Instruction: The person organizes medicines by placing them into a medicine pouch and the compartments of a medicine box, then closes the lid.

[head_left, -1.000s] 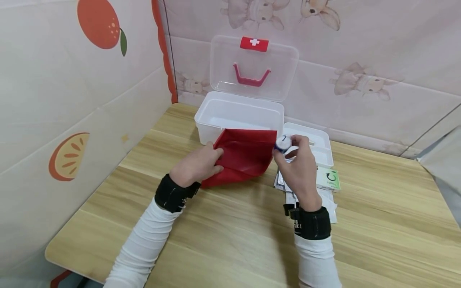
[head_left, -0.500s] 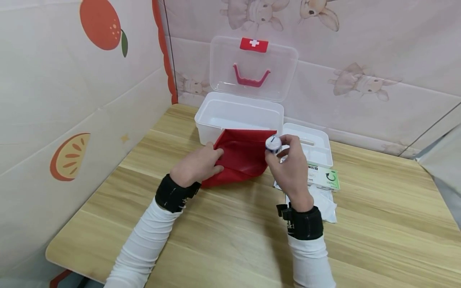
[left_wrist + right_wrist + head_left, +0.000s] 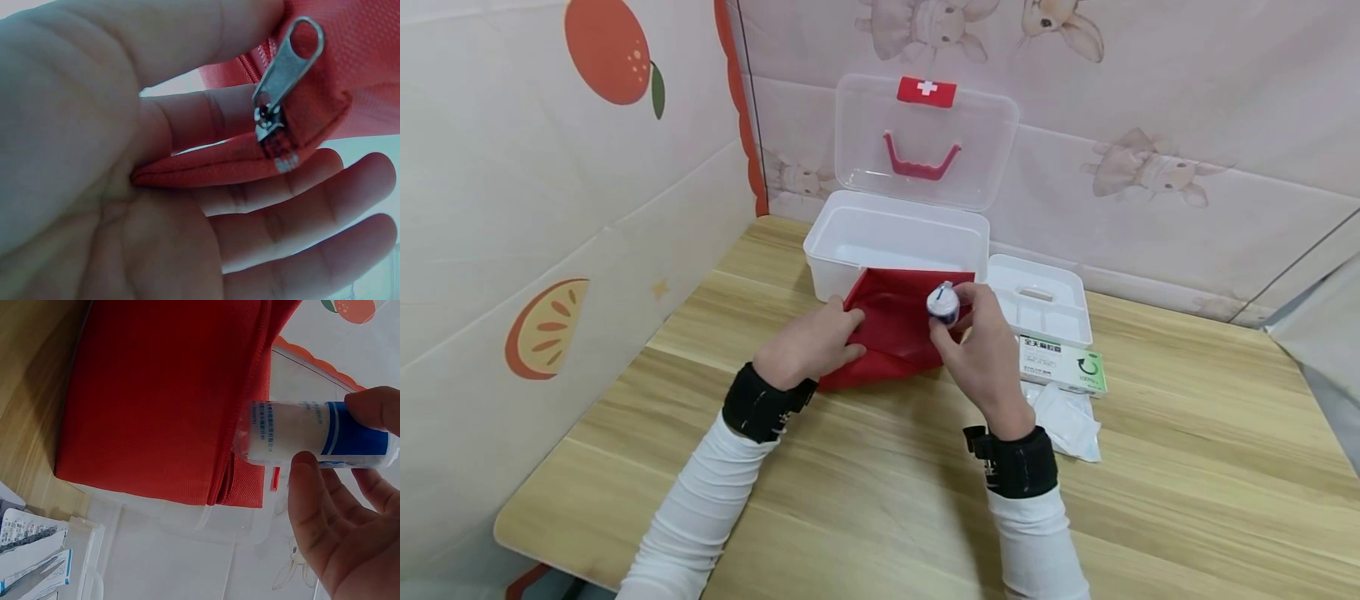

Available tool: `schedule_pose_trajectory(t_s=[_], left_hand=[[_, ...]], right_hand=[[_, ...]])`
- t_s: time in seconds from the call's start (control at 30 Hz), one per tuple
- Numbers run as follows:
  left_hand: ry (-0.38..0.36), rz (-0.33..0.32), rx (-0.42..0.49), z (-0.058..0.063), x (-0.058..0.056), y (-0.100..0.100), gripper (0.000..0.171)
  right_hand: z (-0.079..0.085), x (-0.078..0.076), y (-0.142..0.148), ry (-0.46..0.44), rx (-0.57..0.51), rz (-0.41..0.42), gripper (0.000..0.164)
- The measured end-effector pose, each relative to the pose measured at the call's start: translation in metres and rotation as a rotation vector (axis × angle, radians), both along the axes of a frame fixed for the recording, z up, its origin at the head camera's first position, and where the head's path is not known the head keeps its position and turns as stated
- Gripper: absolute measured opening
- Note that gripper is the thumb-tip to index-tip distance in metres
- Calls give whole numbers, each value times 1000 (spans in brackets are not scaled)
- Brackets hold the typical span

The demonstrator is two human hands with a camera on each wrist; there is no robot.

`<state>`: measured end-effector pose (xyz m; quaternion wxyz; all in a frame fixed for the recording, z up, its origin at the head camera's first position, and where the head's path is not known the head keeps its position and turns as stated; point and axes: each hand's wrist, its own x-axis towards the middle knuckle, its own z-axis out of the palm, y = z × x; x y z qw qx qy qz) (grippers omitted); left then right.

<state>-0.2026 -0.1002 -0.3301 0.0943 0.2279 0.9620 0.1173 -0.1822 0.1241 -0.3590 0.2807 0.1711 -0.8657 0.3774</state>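
The red zip pouch [image 3: 887, 321] stands with its mouth open in front of the clear box. My left hand [image 3: 808, 343] holds its left edge. In the left wrist view the pouch's fabric [image 3: 369, 69] runs between the fingers beside a metal zipper pull [image 3: 290, 65]. Over the pouch's mouth, my right hand [image 3: 987, 358] pinches a white-and-blue bandage roll [image 3: 943, 304] in clear wrap. Seen from the right wrist, the roll [image 3: 287, 432] is gripped near its blue-labelled end, and its other end is at the zippered rim; how deep it reaches is unclear.
Behind the pouch stands a clear plastic box [image 3: 898, 229], its lid [image 3: 977, 133] raised. A white compartment tray [image 3: 1060, 325] lies to the right, with a green-and-white carton [image 3: 1063, 367] and white packets [image 3: 1067, 425] before it. Patterned walls border the table at the left and back.
My right hand has moved left with the bandage roll, from the pouch's right edge to over its mouth. The carton shows more fully now. My left hand stays put on the pouch.
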Motion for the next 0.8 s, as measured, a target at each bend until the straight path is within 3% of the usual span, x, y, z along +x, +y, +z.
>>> schedule_pose_trajectory(t_s=[0.8], left_hand=[[-22, 1, 37, -2, -1, -2, 35]], right_hand=[[-4, 1, -4, -98, 97, 1, 45]])
